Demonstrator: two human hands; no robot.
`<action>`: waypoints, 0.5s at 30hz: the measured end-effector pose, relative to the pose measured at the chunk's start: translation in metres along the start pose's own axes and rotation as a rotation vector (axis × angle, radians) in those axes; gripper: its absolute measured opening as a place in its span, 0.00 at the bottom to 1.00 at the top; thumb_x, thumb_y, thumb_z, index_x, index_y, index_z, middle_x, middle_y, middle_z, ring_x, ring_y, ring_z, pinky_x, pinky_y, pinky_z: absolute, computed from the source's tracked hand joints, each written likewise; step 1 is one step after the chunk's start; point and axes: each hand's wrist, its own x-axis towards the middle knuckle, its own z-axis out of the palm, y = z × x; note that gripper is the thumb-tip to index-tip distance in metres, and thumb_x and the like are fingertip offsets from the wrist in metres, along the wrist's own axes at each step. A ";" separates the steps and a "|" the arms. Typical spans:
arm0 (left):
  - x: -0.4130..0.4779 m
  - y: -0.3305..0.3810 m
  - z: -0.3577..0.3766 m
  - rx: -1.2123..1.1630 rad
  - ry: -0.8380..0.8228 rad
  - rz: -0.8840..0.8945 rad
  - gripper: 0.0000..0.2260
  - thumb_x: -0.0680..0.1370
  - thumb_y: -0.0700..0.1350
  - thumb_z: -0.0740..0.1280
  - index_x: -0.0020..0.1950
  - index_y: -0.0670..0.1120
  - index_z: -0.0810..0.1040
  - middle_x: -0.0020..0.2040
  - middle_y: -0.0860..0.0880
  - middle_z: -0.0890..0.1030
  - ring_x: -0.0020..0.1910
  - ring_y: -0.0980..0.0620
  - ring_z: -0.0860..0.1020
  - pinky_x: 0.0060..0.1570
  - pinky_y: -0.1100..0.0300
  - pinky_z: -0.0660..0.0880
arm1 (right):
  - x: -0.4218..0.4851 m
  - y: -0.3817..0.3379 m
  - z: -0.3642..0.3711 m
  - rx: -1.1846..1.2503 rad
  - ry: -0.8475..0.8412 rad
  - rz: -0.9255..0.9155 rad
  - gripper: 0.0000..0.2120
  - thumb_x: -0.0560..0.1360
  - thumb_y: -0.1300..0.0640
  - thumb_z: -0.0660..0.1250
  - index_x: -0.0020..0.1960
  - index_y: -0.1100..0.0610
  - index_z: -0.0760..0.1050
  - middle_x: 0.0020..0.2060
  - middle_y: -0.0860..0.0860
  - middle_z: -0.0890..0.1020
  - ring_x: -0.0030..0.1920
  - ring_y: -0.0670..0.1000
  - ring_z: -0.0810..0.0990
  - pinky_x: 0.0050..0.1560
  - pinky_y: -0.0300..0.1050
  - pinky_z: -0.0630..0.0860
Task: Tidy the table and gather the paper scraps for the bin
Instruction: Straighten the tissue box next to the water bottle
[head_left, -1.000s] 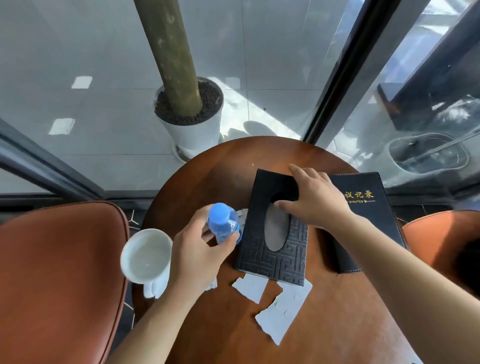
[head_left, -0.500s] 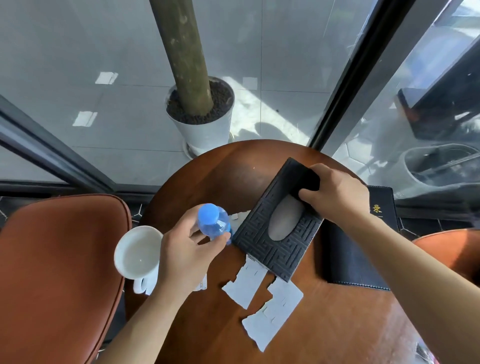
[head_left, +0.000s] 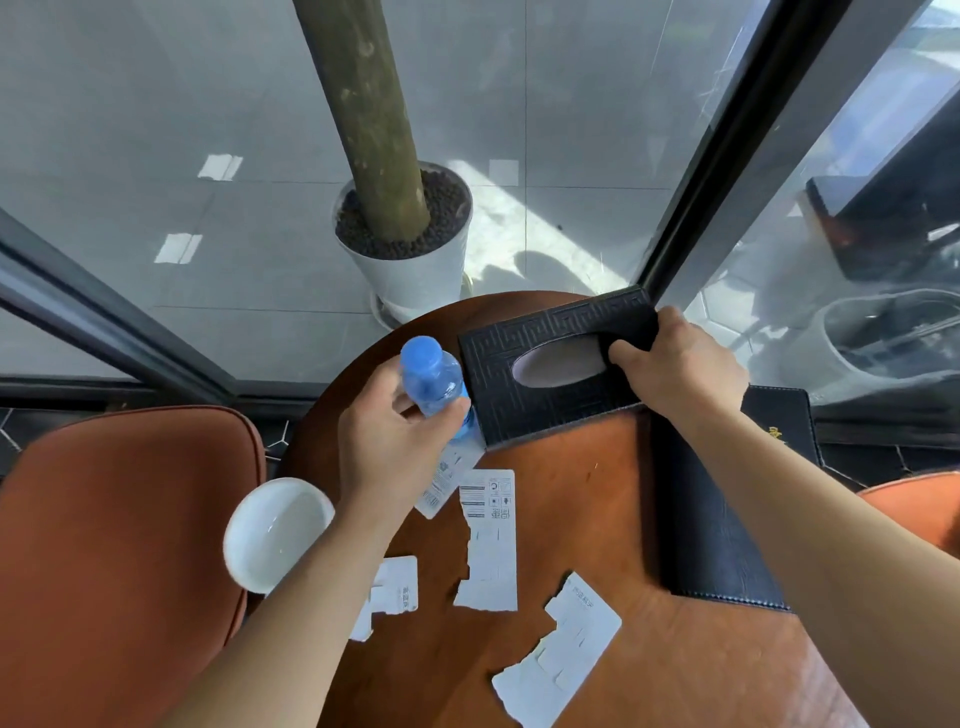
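Potted trunk in white planter (head_left: 410, 270) beyond glass; orange chair (head_left: 119, 530) left of it.

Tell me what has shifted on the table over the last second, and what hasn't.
The right hand has swung the black embossed tissue box from lying lengthwise near the table's middle to crosswise at the far edge, uncovering more torn white paper scraps. The left hand keeps its grip on the blue-capped water bottle, carried slightly farther. The white ceramic cup and black leather notebook stayed put.
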 end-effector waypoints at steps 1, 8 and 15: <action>0.005 -0.001 0.004 0.008 -0.007 -0.003 0.19 0.69 0.47 0.78 0.58 0.48 0.80 0.47 0.61 0.82 0.49 0.70 0.79 0.39 0.77 0.73 | 0.003 0.001 0.001 -0.003 -0.004 0.010 0.21 0.69 0.36 0.59 0.50 0.53 0.67 0.39 0.52 0.78 0.40 0.59 0.76 0.36 0.47 0.66; 0.023 -0.006 0.017 0.021 -0.034 0.002 0.19 0.70 0.49 0.78 0.58 0.50 0.78 0.48 0.63 0.80 0.51 0.72 0.77 0.40 0.79 0.72 | 0.018 0.009 0.007 -0.015 0.011 0.074 0.21 0.70 0.37 0.58 0.48 0.55 0.66 0.36 0.52 0.75 0.40 0.60 0.75 0.38 0.49 0.65; 0.025 -0.010 0.014 0.041 -0.107 0.021 0.20 0.69 0.48 0.78 0.59 0.52 0.78 0.49 0.63 0.82 0.51 0.67 0.80 0.43 0.72 0.78 | 0.037 0.014 0.006 0.044 0.011 0.155 0.21 0.70 0.39 0.58 0.49 0.56 0.67 0.34 0.50 0.72 0.41 0.60 0.75 0.39 0.50 0.66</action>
